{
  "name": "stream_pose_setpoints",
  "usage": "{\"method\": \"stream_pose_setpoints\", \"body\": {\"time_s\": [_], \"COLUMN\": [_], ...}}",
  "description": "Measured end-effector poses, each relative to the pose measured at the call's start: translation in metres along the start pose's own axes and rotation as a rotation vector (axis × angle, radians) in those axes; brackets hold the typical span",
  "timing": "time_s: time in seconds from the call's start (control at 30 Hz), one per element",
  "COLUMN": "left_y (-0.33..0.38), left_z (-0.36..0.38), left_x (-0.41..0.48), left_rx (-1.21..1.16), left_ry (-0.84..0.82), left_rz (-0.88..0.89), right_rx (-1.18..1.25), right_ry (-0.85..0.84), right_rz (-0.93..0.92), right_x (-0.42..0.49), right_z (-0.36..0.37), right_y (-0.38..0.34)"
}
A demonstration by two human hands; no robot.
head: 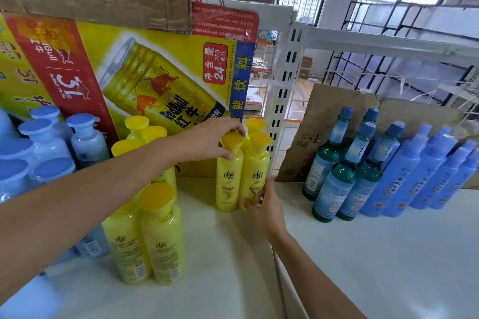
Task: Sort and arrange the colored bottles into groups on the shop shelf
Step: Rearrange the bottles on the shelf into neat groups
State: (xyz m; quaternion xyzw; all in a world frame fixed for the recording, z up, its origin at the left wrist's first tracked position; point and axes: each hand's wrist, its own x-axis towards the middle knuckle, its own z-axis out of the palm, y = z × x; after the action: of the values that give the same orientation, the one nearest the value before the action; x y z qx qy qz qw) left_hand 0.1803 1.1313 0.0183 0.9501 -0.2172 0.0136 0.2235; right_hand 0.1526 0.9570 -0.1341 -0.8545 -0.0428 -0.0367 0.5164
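Hands on two touching yellow bottles (233, 197).
Left hand (207, 138) pinches the left bottle (228, 184) by its cap (232, 138); right hand (268, 206) fingers curl round the right bottle (255, 163).

yellow carton (160, 65) printed "RedBull", "红牛", "24×250", red panel "RedBull CHINA"

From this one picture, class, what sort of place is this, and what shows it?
Probably a small shop or its stockroom: white slotted metal shelving, yellow bottles grouped by colour beside blue-capped bottles, and a Red Bull carton standing behind them.
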Motion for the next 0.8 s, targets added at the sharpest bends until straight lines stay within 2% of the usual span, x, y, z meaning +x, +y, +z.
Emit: {"method": "stream_pose_setpoints", "body": {"time_s": [0.5,0.7,0.8], "left_y": [0.0006,-0.0016,-0.0017], "left_z": [0.0026,0.0019,0.0019], "left_x": [0.0048,0.0043,0.0035], "left_rx": [-0.01,0.003,0.007], "left_ry": [0.064,0.041,0.045], "left_rz": [0.005,0.022,0.025], "right_rx": [-0.033,-0.017,-0.015], "right_ry": [-0.02,-0.043,-0.005], "right_rz": [0.0,0.035,0.049], "right_x": [0.0014,-0.0013,-0.0017], "right_z": [0.0014,0.0016,0.004], "right_y": [0.0023,-0.003,-0.0043]}}
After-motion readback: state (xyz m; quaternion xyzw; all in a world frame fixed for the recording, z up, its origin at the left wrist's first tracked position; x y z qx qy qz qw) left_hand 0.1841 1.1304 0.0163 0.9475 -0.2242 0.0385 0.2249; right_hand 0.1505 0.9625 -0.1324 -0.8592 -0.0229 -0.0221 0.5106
